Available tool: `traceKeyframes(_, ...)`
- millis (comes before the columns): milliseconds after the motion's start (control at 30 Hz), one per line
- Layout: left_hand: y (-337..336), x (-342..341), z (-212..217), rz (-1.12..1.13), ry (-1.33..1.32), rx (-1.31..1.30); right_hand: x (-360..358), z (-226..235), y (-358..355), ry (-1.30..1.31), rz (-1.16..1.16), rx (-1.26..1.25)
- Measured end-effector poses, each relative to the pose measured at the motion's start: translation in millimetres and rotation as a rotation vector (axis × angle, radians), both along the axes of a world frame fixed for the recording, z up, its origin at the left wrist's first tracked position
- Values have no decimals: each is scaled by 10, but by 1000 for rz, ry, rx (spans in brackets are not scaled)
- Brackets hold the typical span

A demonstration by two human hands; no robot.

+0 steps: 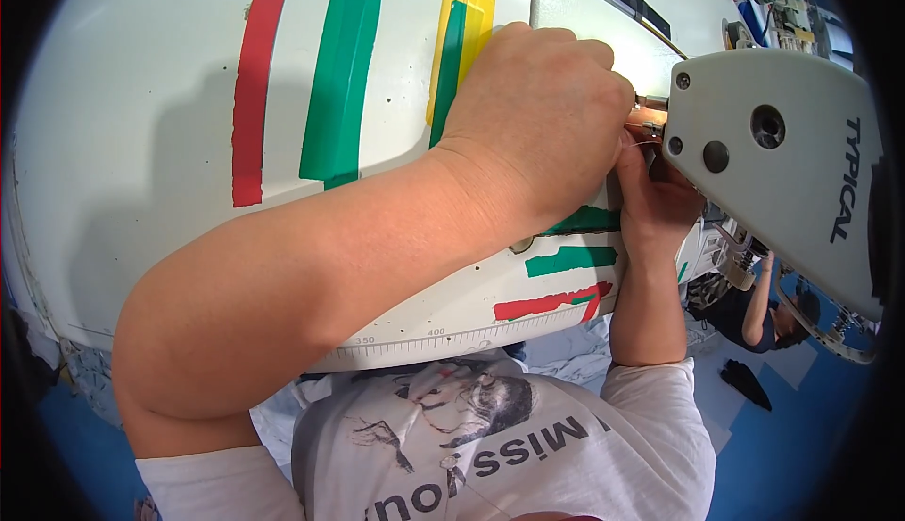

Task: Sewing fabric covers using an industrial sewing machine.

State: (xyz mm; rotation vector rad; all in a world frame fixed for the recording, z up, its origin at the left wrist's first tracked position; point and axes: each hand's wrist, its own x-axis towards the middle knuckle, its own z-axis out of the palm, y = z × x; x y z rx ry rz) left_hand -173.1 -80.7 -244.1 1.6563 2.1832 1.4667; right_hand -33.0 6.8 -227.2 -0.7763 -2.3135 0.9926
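Observation:
My left hand (547,120) reaches across the machine bed, back of the hand up, its fingers curled and pinched beside the needle area of a sewing machine (782,163). A thin pale thread (645,143) shows between its fingertips and the lit needle bar parts (652,129). Close below, my right hand (658,202) is bent up under the machine head, thumb raised toward the left fingertips. Its fingers are closed and partly hidden behind the head; what they hold cannot be made out. The needle tip itself is hidden.
The white bed (170,87) carries red tape (255,87), green tape (341,78) and yellow tape (481,2). A printed ruler (434,340) follows its near edge. Another person (759,314) is at the right, near a handwheel-like metal ring (830,342). Cloth lies below the bed.

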Motion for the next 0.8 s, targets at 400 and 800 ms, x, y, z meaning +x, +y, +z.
traceKeyframes(400, -14, -7, 15, -14, -14, -12, 7, -18, -8, -32, -19, 36)
traceKeyframes(800, -18, -21, 21, -35, 7, -53, 53, -38, 47, -81, 12, 163)
